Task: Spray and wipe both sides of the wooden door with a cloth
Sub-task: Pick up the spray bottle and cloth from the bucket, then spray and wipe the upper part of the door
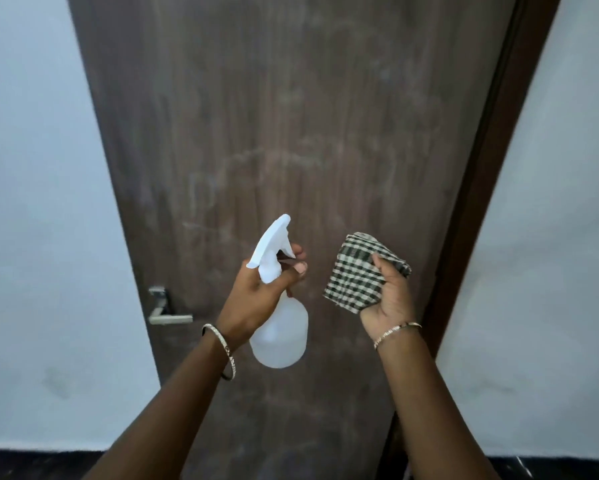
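Head view: grips translucent white plastic spray bottle [280, 336] in left hand [256, 299], before streaky middle of dark brown wooden door [291, 116]. Pinches folded green-checked cloth [355, 271] in right hand [391, 301], just beside. Could overspray, sending drips toward bottom edge; could smear haze if wiped late.

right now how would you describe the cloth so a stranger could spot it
Start at the dark brown wooden door filling the middle of the view, then look to the right hand raised in front of it. The cloth is the folded piece pinched there, checked dark and cream, unlike the white spray bottle beside it in the left hand.
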Demonstrator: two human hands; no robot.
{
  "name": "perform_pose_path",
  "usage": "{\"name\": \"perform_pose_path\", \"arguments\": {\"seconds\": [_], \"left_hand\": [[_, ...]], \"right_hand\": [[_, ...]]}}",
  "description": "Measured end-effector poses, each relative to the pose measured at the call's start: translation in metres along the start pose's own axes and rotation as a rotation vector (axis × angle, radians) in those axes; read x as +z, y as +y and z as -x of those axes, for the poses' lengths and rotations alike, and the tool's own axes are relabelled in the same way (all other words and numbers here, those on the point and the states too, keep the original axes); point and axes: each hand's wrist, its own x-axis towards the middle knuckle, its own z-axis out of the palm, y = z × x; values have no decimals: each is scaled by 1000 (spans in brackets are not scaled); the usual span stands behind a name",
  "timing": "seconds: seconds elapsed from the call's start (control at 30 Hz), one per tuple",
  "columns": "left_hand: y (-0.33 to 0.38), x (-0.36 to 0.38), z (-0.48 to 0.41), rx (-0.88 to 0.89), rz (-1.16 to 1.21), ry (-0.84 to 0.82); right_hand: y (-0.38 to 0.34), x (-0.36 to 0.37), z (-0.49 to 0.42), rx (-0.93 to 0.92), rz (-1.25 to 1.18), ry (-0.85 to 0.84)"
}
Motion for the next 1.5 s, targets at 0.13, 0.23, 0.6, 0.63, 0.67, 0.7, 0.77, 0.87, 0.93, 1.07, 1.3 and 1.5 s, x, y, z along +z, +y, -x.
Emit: {"name": "perform_pose_path", "arguments": {"seconds": [0.13,0.23,0.6,0.63,0.67,0.7,0.77,0.87,0.93,1.07,1.3,1.5], "left_hand": [[41,-78,-25,113,-93,60],[71,-136,-49,178,-173,91],[156,-272,-157,342,-302,170],[164,-278,-169,354,-302,177],[173,-284,-180,370,-298,186],[181,-289,-193,384,-296,196],[196,-298,-218,411,-300,216],[218,-309,-260,438,-297,263],[233,-315,-286,443,-312,288],[265,-326,-333,492,-371,319],[295,-348,-385,528,-384,387],[299,-366,-408,579,-355,424]], "right_hand": [[9,83,19,-108,9,-85],[14,149,28,-236,-11,-127],[-11,343,13,-396,-185,-165],[-15,357,11,-403,-189,-159],[-18,370,8,-406,-185,-172],[-21,384,6,-406,-173,-184],[-31,411,3,-433,-156,-228],[-49,453,-5,-550,-127,-244],[-62,479,-11,-630,-97,-268],[-90,529,-29,-768,-40,-323],[-125,578,-62,-1000,55,-336],[-133,599,-81,-1147,150,-268]]}}
